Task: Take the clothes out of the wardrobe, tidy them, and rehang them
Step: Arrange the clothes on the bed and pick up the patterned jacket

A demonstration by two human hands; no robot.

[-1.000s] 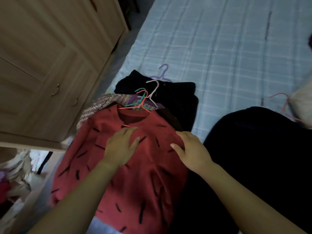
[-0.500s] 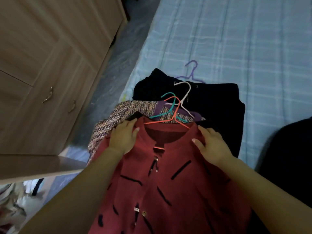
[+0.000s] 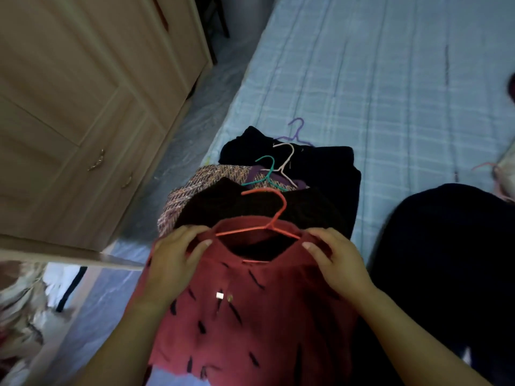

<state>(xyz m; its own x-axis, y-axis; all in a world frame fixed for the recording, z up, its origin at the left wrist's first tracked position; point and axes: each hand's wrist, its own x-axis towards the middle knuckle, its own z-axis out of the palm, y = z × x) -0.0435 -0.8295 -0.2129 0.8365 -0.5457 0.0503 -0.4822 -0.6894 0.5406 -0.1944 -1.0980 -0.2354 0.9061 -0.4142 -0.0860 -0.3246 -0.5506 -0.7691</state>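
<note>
Far left: pale wooden wardrobe [image 3: 83, 107], the visible doors closed, metal handles [image 3: 96, 161] facing the gap beside the bed. Below it, a blurred heap of cloth [image 3: 19, 316], too smeared to identify.

Left hand [image 3: 172, 257] curled over the red cardigan [image 3: 250, 316] at the shoulder on that side, thumb on the front, fingers wrapped round the edge near the neckline. Cardigan nearest the camera, at the near corner of the bed [image 3: 390, 79], top edge overlapping a pile of clothes, hem trailing toward the wearer of the camera. Orange hanger [image 3: 267, 221] threaded through the neck opening, hook pointing away over a dark knit garment [image 3: 250, 204]. Just beyond, a tweed piece [image 3: 195, 185], a teal hanger [image 3: 269, 174], a pale hanger [image 3: 287, 160], a purple hanger [image 3: 296, 132] and a black garment [image 3: 328, 168], all stacked closely.

Right hand [image 3: 334, 263] mirroring the other, closed on the opposite shoulder, thumb across the front. Further right, a large dark mass of cloth [image 3: 446, 260]; at the frame edge, a pink hanger [image 3: 485, 165].

Likely trouble from here: orange hook catching the teal hook or the knit beneath on lifting, dragging part of the pile off the bed corner. Also a wide neckline plus uneven pull from either hand, hence a shoulder sliding off its hanger arm and the cardigan hanging crooked or dropping to the floor.
</note>
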